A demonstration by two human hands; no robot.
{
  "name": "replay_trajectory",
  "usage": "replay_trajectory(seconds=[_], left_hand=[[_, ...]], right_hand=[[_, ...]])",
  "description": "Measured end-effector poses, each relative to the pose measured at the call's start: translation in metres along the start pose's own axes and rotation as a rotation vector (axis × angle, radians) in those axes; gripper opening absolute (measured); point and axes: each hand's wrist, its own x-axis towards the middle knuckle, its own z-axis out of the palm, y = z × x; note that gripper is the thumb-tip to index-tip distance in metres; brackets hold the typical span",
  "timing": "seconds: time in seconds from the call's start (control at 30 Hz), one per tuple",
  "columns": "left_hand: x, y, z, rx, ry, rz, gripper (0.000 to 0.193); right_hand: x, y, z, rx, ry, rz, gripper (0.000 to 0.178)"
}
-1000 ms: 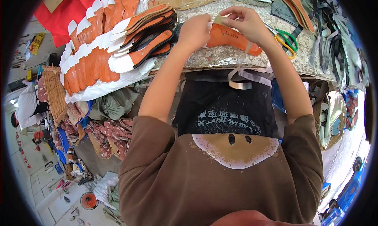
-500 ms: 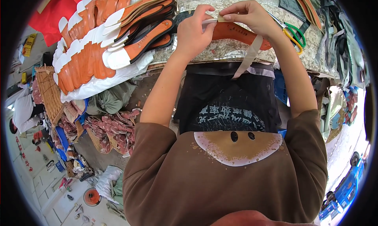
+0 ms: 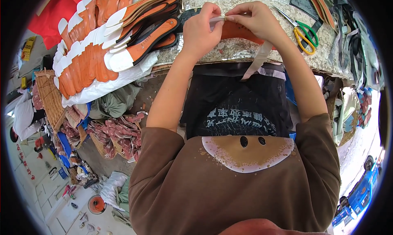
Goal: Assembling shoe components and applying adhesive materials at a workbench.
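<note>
Above the worktable, my left hand (image 3: 201, 35) is closed with its thumb and fingertips on a whitish strip (image 3: 215, 20). My right hand (image 3: 258, 22) pinches the end of that strip, its fingertips meeting those of the left. A longer beige strip (image 3: 258, 62) hangs from beneath my right hand over the table edge; whether both are one piece is hidden. Under my hands lies an orange-brown insole (image 3: 241, 32), partly covered by them. Just left of it shows a dark piece (image 3: 189, 18), mostly behind my left hand.
Stacked orange-brown insoles with white ends (image 3: 88, 59) fill the left of the worktable (image 3: 282, 65). Scissors (image 3: 303, 37) with green and yellow handles lie right of my right hand. Dark strips (image 3: 357, 46) hang at the far right edge. Bundled reddish pieces (image 3: 116, 138) lie below left.
Both hands have drawn slightly closer together, fingertips now meeting at the strip. My right hand has shifted a little left and covers more of the insole.
</note>
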Motion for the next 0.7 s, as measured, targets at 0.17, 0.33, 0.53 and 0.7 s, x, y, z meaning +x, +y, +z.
replay_trajectory(seconds=[0.17, 0.33, 0.53, 0.7], left_hand=[[-0.003, -0.002, 0.007, 0.010, 0.077, 0.090, 0.018], [-0.005, 0.002, 0.007, 0.148, 0.080, 0.193, 0.007], [-0.005, 0.009, 0.009, 0.080, 0.126, 0.211, 0.005], [0.000, 0.016, -0.006, -0.028, -0.064, 0.061, 0.009]], right_hand=[[-0.010, -0.025, 0.006, -0.449, 0.181, -0.192, 0.018], [-0.008, -0.004, -0.029, -0.073, -0.017, -0.019, 0.020], [-0.033, -0.004, -0.040, -0.102, 0.006, -0.043, 0.022], [-0.046, -0.017, -0.019, -0.299, 0.119, -0.017, 0.015]])
